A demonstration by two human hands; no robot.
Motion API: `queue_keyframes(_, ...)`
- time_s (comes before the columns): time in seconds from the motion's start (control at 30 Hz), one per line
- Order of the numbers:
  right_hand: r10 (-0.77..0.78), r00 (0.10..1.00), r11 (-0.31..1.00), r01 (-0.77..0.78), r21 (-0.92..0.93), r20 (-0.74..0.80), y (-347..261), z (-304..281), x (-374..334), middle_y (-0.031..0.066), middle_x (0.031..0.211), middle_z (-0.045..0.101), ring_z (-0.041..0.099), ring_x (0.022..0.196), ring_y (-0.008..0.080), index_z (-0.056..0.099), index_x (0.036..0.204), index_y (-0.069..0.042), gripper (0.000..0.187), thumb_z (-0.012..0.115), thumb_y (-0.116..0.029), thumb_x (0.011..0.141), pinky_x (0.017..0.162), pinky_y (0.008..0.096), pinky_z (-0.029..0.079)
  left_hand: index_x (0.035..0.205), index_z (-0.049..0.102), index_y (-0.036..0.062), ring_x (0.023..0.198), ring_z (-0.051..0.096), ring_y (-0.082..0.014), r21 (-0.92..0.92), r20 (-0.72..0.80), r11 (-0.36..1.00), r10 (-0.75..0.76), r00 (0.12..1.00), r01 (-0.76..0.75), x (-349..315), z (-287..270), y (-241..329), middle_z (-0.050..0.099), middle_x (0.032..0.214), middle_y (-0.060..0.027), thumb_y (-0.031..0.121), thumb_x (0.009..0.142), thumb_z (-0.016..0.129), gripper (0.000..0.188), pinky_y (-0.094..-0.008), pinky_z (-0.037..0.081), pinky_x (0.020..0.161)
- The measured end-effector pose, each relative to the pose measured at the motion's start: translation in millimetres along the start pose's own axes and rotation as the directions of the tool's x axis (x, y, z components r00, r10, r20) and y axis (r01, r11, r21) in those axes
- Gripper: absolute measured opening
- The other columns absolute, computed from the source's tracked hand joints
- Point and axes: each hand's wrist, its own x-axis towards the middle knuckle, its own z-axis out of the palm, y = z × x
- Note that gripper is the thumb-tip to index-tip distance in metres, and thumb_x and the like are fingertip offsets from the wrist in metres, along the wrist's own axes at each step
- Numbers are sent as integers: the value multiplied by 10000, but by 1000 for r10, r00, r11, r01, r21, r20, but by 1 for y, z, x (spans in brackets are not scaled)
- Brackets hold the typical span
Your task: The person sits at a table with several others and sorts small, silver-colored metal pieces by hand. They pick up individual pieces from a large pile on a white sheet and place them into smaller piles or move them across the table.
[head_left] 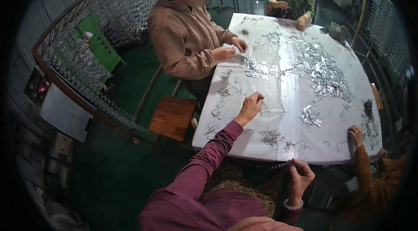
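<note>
My left hand (pixel 249 108) reaches over the white-covered table (pixel 237 146), thumb and fingers pinched at a thin bent wire hook (pixel 265 97). More wire hooks (pixel 263 109) lie right beside its fingertips. A denser pile of hooks (pixel 271 138) rests nearer the front edge. My right hand (pixel 301 175) is just off that edge, its fingers closed together. From them a thin strand of small dark metal pieces (pixel 281 165) stretches to the left; its exact kind is too small to make out.
Shiny flat metal pieces (pixel 322 70) spread over the table's middle and right, with a smaller heap (pixel 311 116) nearer. Co-workers work at the left, far and right sides; one person's hand (pixel 355 135) rests at the right. A wooden stool (pixel 173 117) and racks of hanging metal parts (pixel 130 6) stand left.
</note>
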Motion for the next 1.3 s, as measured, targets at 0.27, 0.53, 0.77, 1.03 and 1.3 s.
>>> queue_keyframes(0.27, -44, 997, 971, 28, -239, -59, 5, -2, -6, 35, 770, 639, 583, 696, 85, 653, 839, 50, 71, 645, 40, 769, 657, 220, 466, 925, 616, -58, 666, 619, -106, -360, 379, 900, -101, 920, 248, -81, 11, 87, 653, 775, -80, 63, 864, 608, 136, -239, 518, 590)
queue_keyframes(0.53, 116, 989, 993, -114, 25, -96, 13, 0, -14, 53, 821, 658, 604, 715, 86, 664, 944, 56, 138, 618, 49, 815, 647, 203, 489, 920, 649, -48, 733, 612, -96, -514, 601, 767, 3, 799, 384, -135, 16, 134, 664, 820, -60, 62, 836, 670, 140, -217, 504, 668)
queue_keyframes(0.77, 21, 989, 998, -28, -50, -144, 11, 1, -21, 34, 840, 657, 595, 745, 65, 673, 940, 30, 135, 624, 46, 814, 661, 192, 481, 909, 652, -19, 733, 612, -80, -363, 564, 898, -1, 826, 249, -143, 18, 144, 663, 806, -39, 87, 831, 682, 134, -222, 509, 650)
queue_keyframes(1.03, -107, 989, 967, 80, -242, -103, 8, -4, -21, 33, 795, 633, 573, 710, 57, 672, 923, 16, 149, 631, 65, 788, 624, 187, 462, 867, 629, -13, 722, 623, -156, -427, 367, 903, 120, 923, 52, -149, 40, 148, 636, 873, -100, 53, 799, 680, 108, -269, 512, 636)
queue_keyframes(1.3, -75, 965, 964, 5, -266, -253, -3, -46, 13, 78, 794, 668, 597, 649, 94, 669, 994, 41, 178, 635, -21, 831, 573, 217, 476, 918, 610, -8, 884, 629, -151, -533, 432, 835, 128, 893, 139, -149, 57, 146, 669, 891, -91, -30, 829, 626, 93, -278, 513, 777)
